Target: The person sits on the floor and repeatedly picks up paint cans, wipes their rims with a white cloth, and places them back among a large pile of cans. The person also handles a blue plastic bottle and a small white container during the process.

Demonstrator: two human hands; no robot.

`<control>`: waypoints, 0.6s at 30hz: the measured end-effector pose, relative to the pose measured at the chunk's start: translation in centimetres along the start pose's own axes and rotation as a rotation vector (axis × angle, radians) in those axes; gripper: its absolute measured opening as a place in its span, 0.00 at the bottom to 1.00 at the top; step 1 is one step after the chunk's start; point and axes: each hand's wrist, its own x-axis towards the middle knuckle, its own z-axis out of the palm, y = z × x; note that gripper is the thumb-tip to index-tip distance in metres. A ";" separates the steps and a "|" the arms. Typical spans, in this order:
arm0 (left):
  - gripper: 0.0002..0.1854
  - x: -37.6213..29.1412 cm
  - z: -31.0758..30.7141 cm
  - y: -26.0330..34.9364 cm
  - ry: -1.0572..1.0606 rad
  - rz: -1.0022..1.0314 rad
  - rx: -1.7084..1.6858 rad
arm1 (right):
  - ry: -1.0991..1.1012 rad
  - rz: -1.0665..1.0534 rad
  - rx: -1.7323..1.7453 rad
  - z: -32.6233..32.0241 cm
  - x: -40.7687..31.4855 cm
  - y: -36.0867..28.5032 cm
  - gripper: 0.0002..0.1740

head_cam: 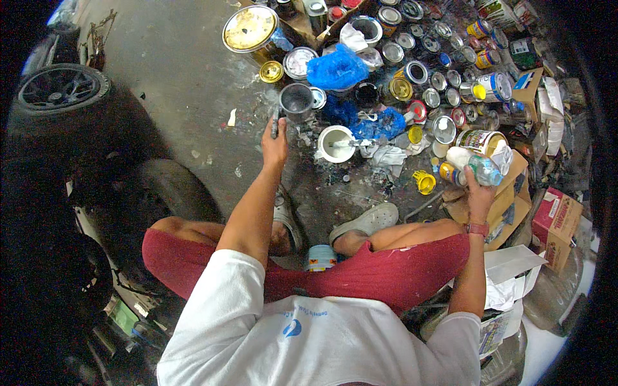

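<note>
My left hand (275, 147) is closed around a slim grey tool handle (275, 126); its far end is hard to make out. Just beyond the fingers is a clear plastic cup (296, 102), and I cannot tell whether the hand touches it. Over on the right, my right hand (479, 193) grips a plastic bottle (484, 170) with a light blue cap, lying tilted in the fingers. Between the hands stands a white tub (336, 144) with pale material inside and a flat tool across its rim. A yellow plastic cap (425, 182) lies left of my right hand.
Many paint cans (400, 89) crowd the floor ahead and right. Crumpled blue plastic (338, 67) covers one container, near a large tin (251, 30). Cardboard (512, 193) and a red-brown box (555, 227) lie right. Wheels (63, 89) stand left; a light blue can (322, 258) sits between my feet.
</note>
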 end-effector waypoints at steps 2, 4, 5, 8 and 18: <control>0.40 0.3 0.2 0.8 0.023 -0.027 -0.147 | -0.004 -0.088 -0.019 -1.1 0.6 -2.0 0.28; 0.40 0.0 0.5 1.2 0.031 -0.185 -0.268 | 0.042 -0.074 -0.047 -1.9 0.8 -4.0 0.29; 0.40 -0.3 0.8 1.1 0.082 -0.179 -0.193 | 0.068 -0.083 -0.052 -2.0 1.0 -5.0 0.30; 0.40 -0.5 1.8 0.2 0.159 -0.174 -0.173 | 0.058 -0.139 0.016 -1.9 1.7 -8.5 0.28; 0.42 0.0 5.7 -6.7 0.195 -0.011 -0.076 | -0.030 -0.250 0.023 1.2 1.0 -20.9 0.31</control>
